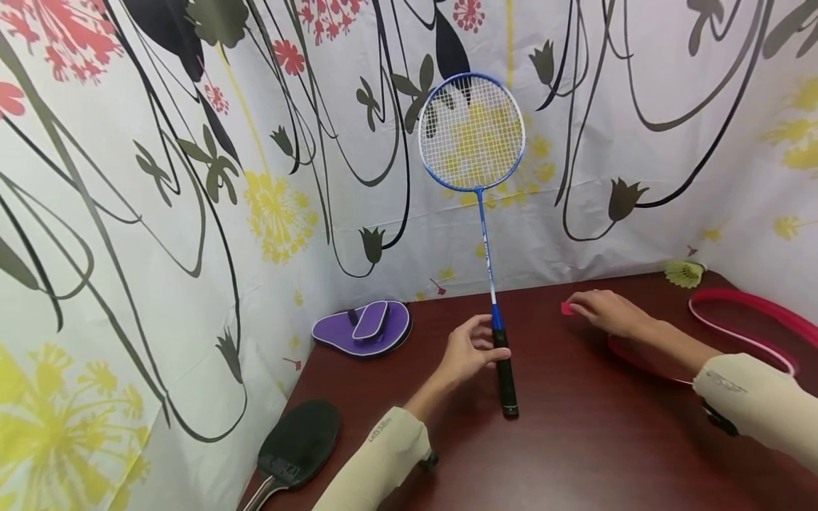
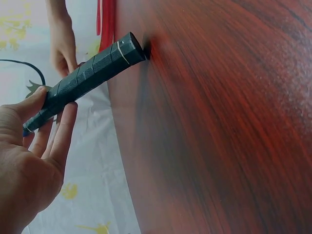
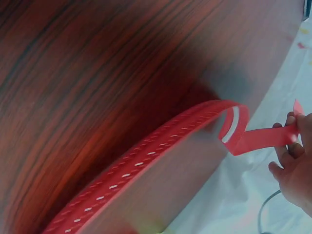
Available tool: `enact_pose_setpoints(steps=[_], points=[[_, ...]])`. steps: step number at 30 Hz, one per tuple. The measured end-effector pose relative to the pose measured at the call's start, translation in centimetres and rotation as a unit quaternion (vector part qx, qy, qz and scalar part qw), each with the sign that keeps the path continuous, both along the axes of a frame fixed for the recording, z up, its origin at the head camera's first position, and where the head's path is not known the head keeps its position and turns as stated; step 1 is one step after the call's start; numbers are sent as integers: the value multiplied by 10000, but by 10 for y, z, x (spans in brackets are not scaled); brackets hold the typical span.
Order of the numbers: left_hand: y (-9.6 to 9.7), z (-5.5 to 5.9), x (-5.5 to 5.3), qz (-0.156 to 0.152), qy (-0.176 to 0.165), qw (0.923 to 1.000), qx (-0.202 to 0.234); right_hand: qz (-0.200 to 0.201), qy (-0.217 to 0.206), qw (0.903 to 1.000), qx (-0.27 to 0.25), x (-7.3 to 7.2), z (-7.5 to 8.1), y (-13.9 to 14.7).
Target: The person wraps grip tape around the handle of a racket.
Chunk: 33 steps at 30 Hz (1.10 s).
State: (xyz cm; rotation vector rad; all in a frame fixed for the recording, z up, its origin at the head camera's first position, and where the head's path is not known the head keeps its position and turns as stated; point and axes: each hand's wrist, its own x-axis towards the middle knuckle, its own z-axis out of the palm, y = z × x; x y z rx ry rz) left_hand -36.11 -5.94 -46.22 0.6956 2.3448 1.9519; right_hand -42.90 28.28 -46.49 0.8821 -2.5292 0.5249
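A blue-and-white badminton racket (image 1: 505,380) stands nearly upright, strings at the top and its black-wrapped handle down. My left hand (image 1: 465,353) holds it by the upper handle, thumb on one side and fingers on the other. In the left wrist view, the butt of the handle (image 2: 90,73) points toward the tabletop. To the right, my right hand (image 1: 607,312) pinches one end of a long red grip tape (image 3: 146,153). The tape has rows of slits and a white-edged underside. It twists near the fingers, then runs in a long curve over the table.
A black table tennis paddle (image 1: 300,440) lies at the left edge of the dark red wooden table (image 1: 575,447). Behind it is a purple paddle case (image 1: 332,332). A yellow shuttlecock (image 1: 684,273) sits at the back right corner. Flower-patterned sheeting (image 1: 383,234) encloses the table.
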Motion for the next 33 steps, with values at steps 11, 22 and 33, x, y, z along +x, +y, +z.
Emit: enact_pose_setpoints(steps=[11,22,33], points=[[-2,1,0,16,0,10000,-1,130,-221,9982,-541,25,24,-38],[-1,0,2,43,-101,9999,-37,443,-280,9931,-1054,48,37,-66],[1,1,2,15,-23,9999,-106,987,-147,9860,-1339,61,48,-89]])
